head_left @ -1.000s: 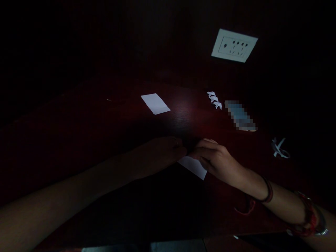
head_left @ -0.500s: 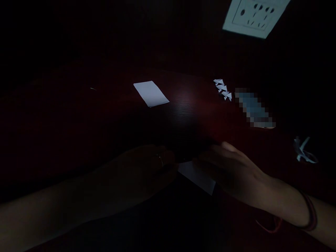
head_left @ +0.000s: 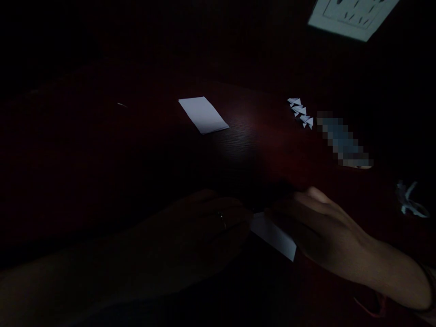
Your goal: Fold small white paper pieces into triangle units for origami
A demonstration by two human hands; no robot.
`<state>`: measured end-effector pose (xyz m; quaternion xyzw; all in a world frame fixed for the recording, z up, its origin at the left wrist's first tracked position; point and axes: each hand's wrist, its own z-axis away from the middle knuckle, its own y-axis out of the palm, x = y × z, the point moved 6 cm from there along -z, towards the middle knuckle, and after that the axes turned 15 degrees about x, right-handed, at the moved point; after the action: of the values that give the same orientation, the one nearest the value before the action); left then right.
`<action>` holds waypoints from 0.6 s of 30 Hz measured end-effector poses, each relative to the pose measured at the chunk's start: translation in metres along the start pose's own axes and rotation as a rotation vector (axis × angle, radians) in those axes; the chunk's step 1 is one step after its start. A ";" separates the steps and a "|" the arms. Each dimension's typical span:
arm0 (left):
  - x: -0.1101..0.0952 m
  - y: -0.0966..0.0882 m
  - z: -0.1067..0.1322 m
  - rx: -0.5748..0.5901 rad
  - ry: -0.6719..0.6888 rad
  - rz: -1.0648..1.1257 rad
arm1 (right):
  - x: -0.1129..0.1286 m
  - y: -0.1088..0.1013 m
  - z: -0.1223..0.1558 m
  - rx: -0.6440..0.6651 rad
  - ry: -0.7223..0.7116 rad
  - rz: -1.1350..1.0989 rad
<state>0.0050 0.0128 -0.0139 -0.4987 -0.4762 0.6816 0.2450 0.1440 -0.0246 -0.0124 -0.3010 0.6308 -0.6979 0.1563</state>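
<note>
A small white piece of paper (head_left: 275, 236) lies low in the middle of the head view, between my two hands. My left hand (head_left: 218, 227), a ring on one finger, has its fingers closed at the paper's left end. My right hand (head_left: 320, 227) curls over the paper's upper right side, hiding part of it. Deep shadow covers most of the fingertips, so the exact grip is hard to see.
On the dark red table lie a stack of white paper sheets (head_left: 204, 116), several small folded paper triangles (head_left: 300, 111), a blurred-out phone-like object (head_left: 344, 140) and a crumpled clear-and-white strip (head_left: 410, 200). A socket panel (head_left: 350, 22) is at the upper right.
The whole view has shifted, so table items and socket panel appear farther right. Both hands remain at the paper, which shows as a slightly narrower strip.
</note>
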 end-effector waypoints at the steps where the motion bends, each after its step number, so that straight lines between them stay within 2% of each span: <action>1: -0.004 0.000 -0.001 0.020 0.058 -0.031 | 0.001 -0.001 0.000 0.000 -0.016 0.001; 3: -0.013 0.001 -0.001 0.049 0.172 -0.107 | 0.005 -0.002 0.000 0.011 -0.070 0.002; 5: -0.018 0.002 0.000 0.058 0.223 -0.168 | 0.010 -0.004 0.000 0.020 -0.145 0.018; 8: -0.021 0.001 0.002 0.043 0.196 -0.163 | 0.015 -0.004 0.001 0.042 -0.226 0.085; 11: -0.023 0.001 0.005 0.062 0.193 -0.176 | 0.015 -0.004 0.001 0.057 -0.237 0.147; 18: -0.026 -0.005 0.016 0.025 0.238 -0.343 | 0.012 -0.005 0.010 -0.031 -0.266 0.296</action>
<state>0.0001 -0.0124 0.0024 -0.4842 -0.5133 0.5719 0.4182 0.1418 -0.0387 -0.0045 -0.2968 0.6526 -0.6116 0.3346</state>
